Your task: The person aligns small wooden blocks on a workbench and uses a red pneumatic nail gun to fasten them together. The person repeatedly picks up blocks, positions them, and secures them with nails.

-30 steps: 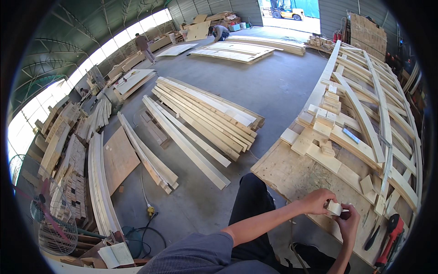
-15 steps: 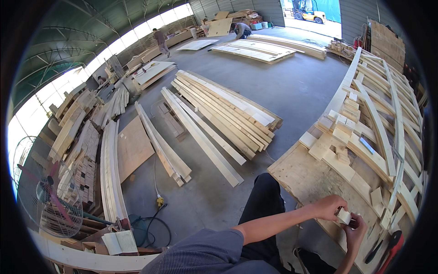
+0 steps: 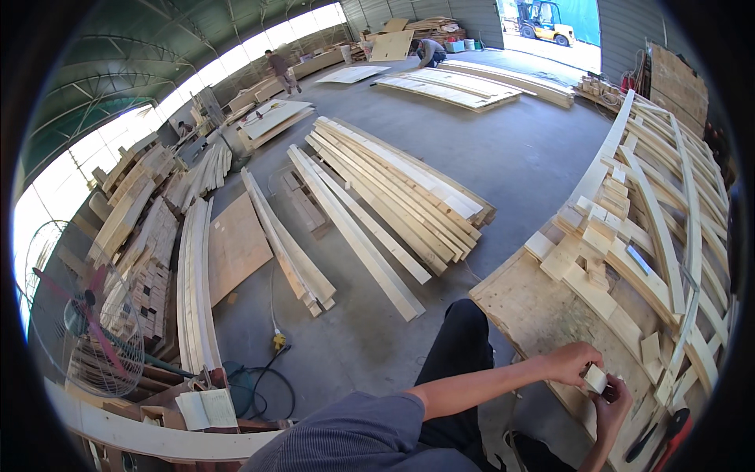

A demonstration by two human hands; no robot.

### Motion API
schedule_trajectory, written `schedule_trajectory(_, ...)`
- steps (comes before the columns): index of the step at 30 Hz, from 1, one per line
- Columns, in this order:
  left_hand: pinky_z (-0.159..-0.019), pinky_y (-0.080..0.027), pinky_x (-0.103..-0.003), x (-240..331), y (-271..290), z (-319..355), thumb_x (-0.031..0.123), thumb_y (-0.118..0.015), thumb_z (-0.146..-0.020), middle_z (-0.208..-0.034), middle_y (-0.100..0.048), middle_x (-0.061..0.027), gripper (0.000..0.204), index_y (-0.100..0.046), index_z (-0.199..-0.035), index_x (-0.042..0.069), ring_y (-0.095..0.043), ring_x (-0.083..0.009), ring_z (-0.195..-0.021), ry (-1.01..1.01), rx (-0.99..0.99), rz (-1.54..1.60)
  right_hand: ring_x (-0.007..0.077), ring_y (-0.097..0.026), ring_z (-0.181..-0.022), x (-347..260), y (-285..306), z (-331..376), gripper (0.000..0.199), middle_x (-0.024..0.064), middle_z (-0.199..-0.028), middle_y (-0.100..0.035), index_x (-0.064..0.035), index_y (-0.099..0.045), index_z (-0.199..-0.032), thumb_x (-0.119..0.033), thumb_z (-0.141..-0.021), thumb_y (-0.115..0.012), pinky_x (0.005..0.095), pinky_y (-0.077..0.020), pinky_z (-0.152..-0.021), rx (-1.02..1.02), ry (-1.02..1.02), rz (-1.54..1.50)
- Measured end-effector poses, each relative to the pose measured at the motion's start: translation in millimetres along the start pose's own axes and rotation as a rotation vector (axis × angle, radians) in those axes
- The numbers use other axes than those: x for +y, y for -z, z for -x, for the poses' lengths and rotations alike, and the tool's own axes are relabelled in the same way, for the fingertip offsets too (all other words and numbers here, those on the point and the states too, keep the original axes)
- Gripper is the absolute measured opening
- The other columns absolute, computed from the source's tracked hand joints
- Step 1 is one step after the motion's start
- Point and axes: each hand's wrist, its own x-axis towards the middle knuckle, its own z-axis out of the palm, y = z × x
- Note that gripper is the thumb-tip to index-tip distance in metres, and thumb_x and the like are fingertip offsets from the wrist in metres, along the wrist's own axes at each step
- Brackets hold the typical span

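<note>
Over the near edge of the wooden workbench (image 3: 535, 311), at the lower right, a small pale wood block (image 3: 595, 379) is held between my hands. My left hand (image 3: 574, 364) has its thumb and fingers closed on the block's upper left side. The fingers of my right hand (image 3: 612, 405) are bent round its lower right side, and the palm faces are partly hidden. Close by my right hand lie a black-handled tool (image 3: 641, 443) and a red-and-black tool (image 3: 675, 437), whose kinds I cannot make out.
Several wood offcuts (image 3: 602, 236) and a blue object (image 3: 638, 259) lie along the bench beside a long timber frame (image 3: 692, 212). Stacked boards (image 3: 393, 189) cover the floor ahead. A wire-cage fan (image 3: 90, 330) stands left. Farther off are two people and a forklift (image 3: 548, 22).
The whole view has shifted slightly, with the scene sliding a little right. Both hands keep hold of the block, which has tilted slightly.
</note>
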Motion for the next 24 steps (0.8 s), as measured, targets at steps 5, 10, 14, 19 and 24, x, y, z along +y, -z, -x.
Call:
schedule_trajectory(5, -0.094, -0.058, -0.049, -9, -4, -1, 0.013, -0.102, -0.063, -0.111, -0.076, -0.0134, 0.058, -0.078, -0.116, 0.007, -0.074, -0.0376, -0.104, -0.01, -0.002, 0.006, 0.021, -0.08, -0.102, 5, 1, -1, 0.061, 0.0131, -0.113, -0.08, 0.0092, -0.07, -0.136, 0.019, -0.077, -0.083, 0.0338, -0.0646, -0.091, -0.004, -0.007, -0.039)
schedule_trajectory(10, -0.092, -0.057, -0.05, -8, -4, -4, 0.014, -0.103, -0.062, -0.108, -0.077, -0.0135, 0.061, -0.079, -0.117, 0.006, -0.074, -0.0374, -0.102, 0.045, -0.032, 0.045, 0.0215, -0.08, -0.103, 8, 2, -2, 0.059, 0.0133, -0.112, -0.08, 0.0082, -0.07, -0.134, 0.019, -0.078, -0.084, 0.0337, -0.0642, -0.092, -0.003, 0.028, -0.051)
schedule_trajectory(14, -0.081, -0.058, -0.049, -15, -12, -2, 0.015, -0.106, -0.057, -0.088, -0.075, -0.0121, 0.062, -0.08, -0.113, 0.005, -0.075, -0.0345, -0.086, -0.065, 0.11, -0.007, 0.0202, -0.079, -0.103, 12, 3, -5, 0.058, 0.0119, -0.111, -0.079, 0.0062, -0.069, -0.132, 0.018, -0.078, -0.084, 0.0331, -0.0632, -0.093, -0.041, 0.041, -0.071)
schedule_trajectory(19, -0.08, -0.057, -0.05, -23, -21, -1, 0.017, -0.106, -0.057, -0.089, -0.075, -0.012, 0.064, -0.08, -0.114, 0.006, -0.075, -0.0353, -0.087, -0.054, 0.173, -0.019, 0.0185, -0.078, -0.101, 9, 6, -6, 0.059, 0.0108, -0.113, -0.078, 0.0046, -0.069, -0.132, 0.018, -0.077, -0.085, 0.0323, -0.0625, -0.092, -0.056, 0.034, -0.038)
schedule_trajectory(24, -0.086, -0.056, -0.051, -18, -15, 1, 0.015, -0.104, -0.06, -0.098, -0.075, -0.0135, 0.062, -0.077, -0.115, 0.007, -0.074, -0.0389, -0.097, 0.035, 0.065, 0.003, 0.018, -0.077, -0.103, 8, 3, -3, 0.058, 0.0096, -0.114, -0.078, 0.0045, -0.069, -0.132, 0.016, -0.078, -0.086, 0.0322, -0.0623, -0.092, -0.051, 0.027, -0.102)
